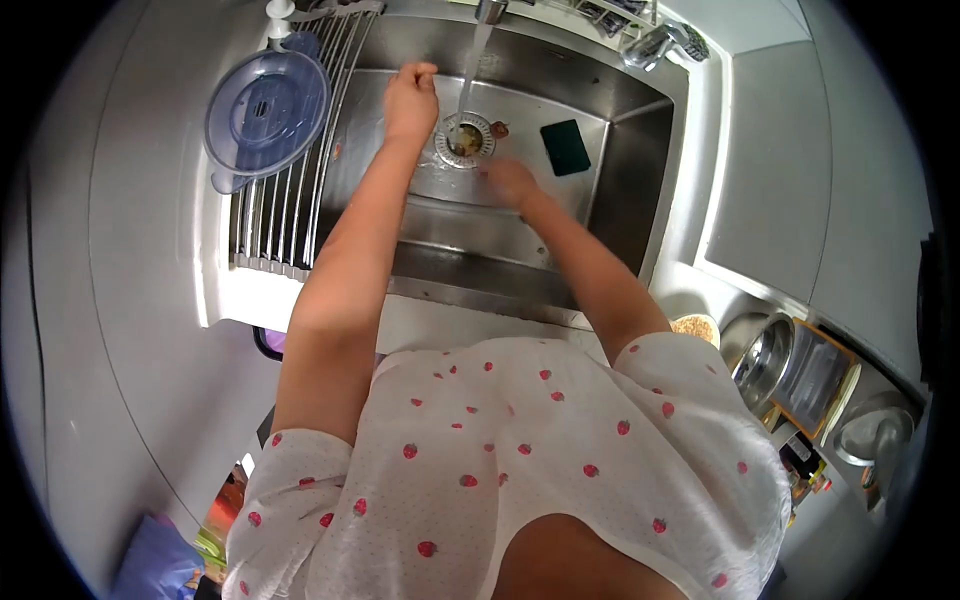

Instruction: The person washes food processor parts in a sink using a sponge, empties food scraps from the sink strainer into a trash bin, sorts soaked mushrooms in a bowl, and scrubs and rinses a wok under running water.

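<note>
My left hand (411, 102) is raised over the sink, left of the running water (475, 68), its fingers curled together; whether they hold anything is too small to tell. The water falls from the faucet (491, 11) onto the drain strainer (465, 140), where yellowish scraps lie. Low in the sink, just below and right of the strainer, my right hand (508, 184) is smeared by motion, and its fingers cannot be made out. A small brown piece (499, 130) sits at the strainer's right side.
A dark green scouring pad (566, 147) lies in the right part of the sink (640, 150). Left of the basin, a bluish clear lid (268, 112) rests on a metal roll-up rack (290, 215). Metal bowls (762, 358) stand at the lower right.
</note>
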A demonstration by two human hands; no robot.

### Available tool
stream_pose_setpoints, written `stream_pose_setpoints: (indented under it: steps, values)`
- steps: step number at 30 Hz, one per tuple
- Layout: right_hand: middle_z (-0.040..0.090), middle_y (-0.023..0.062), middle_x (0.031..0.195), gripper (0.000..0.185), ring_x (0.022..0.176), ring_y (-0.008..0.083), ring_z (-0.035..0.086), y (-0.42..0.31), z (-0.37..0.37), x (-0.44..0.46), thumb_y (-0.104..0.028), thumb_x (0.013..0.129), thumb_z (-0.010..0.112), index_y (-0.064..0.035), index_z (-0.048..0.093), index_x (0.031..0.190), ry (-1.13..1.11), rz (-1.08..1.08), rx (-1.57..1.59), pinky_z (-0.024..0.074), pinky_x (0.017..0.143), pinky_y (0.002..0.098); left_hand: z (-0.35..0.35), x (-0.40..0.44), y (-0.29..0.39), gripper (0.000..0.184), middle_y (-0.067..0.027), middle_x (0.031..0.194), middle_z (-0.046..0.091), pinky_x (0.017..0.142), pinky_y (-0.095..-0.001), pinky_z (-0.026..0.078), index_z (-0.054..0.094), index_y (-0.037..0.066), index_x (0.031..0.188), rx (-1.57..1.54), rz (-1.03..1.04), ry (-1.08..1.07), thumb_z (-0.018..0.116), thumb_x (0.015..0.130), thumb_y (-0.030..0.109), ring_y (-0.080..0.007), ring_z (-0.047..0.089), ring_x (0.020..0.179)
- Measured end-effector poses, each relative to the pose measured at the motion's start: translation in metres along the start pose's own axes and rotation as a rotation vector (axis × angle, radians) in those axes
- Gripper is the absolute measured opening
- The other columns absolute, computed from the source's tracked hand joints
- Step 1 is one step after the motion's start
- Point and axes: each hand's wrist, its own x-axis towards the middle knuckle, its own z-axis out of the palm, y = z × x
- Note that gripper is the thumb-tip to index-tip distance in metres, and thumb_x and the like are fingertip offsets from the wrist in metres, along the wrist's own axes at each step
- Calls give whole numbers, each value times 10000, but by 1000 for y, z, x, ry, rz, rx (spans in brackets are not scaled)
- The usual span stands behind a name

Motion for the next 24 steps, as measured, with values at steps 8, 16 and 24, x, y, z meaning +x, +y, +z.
stream_pose_setpoints:
  steps: [8,16,24]
  values:
    - [598,136,898,134,832,252,583,35,53,-27,-119,722,525,-62,623,793,-71,78,-480,437,735,373,-22,-46,-17,154,-14,818,596,718,-248,393,596,76,917,-601,-782,-199,477,828,117,-128,550,776]
    - [593,108,831,156,791,239,588,73,-36,-2,-117,723,530,-60,602,849,342,64,-382,435,688,374,-43,-58,-32,126,-13,824,609,713,-238,379,580,106,903,-640,-847,-118,472,845,133,-104,562,761]
    - [539,150,952,180,869,283,545,67,-40,16,-141,752,514,-79,575,909,732,94,-590,445,739,353,-55,-65,-24,123,-15,814,614,694,-228,384,594,104,866,-628,-833,-100,475,852,132,-94,563,755]
